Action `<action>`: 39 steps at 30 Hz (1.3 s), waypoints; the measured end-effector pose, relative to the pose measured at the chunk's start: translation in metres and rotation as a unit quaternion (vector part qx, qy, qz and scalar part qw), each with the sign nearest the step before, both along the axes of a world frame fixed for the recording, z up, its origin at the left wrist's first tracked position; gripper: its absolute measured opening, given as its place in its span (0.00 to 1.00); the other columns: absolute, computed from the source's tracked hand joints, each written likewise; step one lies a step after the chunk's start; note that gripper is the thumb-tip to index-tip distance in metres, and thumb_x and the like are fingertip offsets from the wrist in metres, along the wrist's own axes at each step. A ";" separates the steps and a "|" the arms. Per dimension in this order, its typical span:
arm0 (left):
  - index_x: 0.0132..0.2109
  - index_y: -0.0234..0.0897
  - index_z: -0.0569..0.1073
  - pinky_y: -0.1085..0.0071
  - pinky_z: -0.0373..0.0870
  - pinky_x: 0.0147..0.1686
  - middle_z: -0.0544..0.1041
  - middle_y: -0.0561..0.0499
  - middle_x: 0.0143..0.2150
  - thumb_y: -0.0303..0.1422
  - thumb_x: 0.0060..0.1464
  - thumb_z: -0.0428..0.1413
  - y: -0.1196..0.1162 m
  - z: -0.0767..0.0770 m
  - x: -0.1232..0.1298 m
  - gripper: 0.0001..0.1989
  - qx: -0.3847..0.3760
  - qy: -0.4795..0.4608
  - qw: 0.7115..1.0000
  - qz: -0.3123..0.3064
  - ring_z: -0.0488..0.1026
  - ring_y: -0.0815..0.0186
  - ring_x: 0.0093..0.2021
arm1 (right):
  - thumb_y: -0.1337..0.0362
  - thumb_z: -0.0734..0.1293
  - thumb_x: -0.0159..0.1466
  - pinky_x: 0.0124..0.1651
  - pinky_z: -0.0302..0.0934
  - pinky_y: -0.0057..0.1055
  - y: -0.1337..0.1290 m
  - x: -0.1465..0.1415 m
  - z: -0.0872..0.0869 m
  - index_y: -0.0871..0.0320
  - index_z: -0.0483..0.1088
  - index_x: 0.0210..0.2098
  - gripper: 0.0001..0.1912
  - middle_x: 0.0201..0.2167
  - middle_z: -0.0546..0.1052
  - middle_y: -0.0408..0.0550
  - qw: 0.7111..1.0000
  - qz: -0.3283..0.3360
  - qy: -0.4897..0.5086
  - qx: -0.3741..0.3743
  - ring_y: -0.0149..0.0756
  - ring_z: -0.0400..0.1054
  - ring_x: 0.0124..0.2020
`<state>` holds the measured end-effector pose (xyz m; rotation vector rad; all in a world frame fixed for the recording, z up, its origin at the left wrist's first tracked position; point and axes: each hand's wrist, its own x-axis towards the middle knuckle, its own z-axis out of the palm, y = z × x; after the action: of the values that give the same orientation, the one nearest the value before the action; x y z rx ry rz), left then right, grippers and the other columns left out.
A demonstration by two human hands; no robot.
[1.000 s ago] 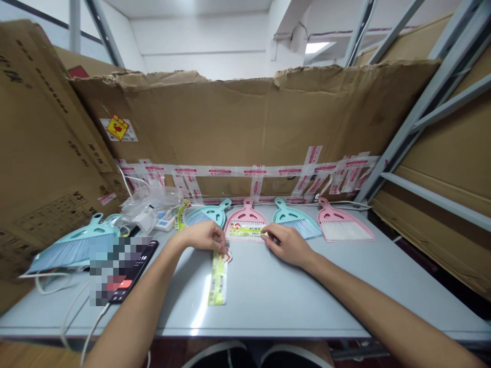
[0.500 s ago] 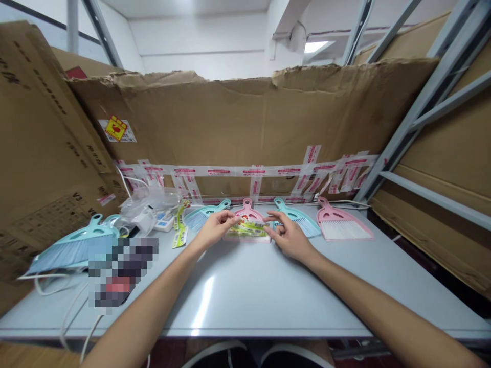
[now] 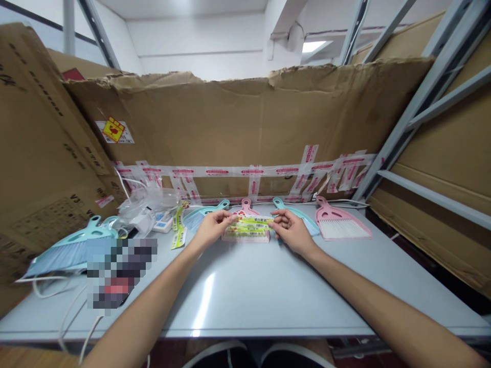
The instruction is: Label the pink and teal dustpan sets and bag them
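A yellow-green printed paper label point(image 3: 251, 225) stretches between my two hands above the table. My left hand point(image 3: 217, 225) pinches its left end, and my right hand point(image 3: 289, 228) pinches the right end. Behind the label lies a pink dustpan and brush set point(image 3: 247, 206), partly covered by it. Close behind my left hand sits a blue dustpan set point(image 3: 207, 210); another blue dustpan set point(image 3: 282, 204) is partly hidden by my right hand. Further right rests a pink dustpan point(image 3: 341, 217) with a white-bristled brush in it.
More printed labels point(image 3: 178, 230) lie left of my left hand. A blue dustpan set point(image 3: 72, 245), clear plastic bags point(image 3: 148, 202), a white power strip point(image 3: 163, 223) and cables point(image 3: 63, 327) occupy the table's left side. A cardboard wall point(image 3: 245, 122) stands along the back.
My right fingers have moved from spread beside the label to closed on its right end. The label now faces me more, with more print showing.
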<state>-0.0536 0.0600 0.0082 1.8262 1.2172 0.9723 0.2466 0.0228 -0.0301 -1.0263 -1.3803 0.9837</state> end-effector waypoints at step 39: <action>0.40 0.38 0.84 0.65 0.72 0.43 0.88 0.40 0.44 0.39 0.60 0.60 0.044 0.017 -0.114 0.11 -0.005 0.359 0.908 0.216 0.83 0.50 0.46 | 0.42 0.81 0.59 0.29 0.67 0.32 0.002 0.005 -0.004 0.55 0.77 0.45 0.27 0.30 0.81 0.44 0.999 0.007 -0.041 -0.012 0.34 0.71 0.24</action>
<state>-0.1680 0.1040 0.0251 2.0200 2.1341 0.4914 0.2511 0.0244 -0.0342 -1.0857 -1.4475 0.9807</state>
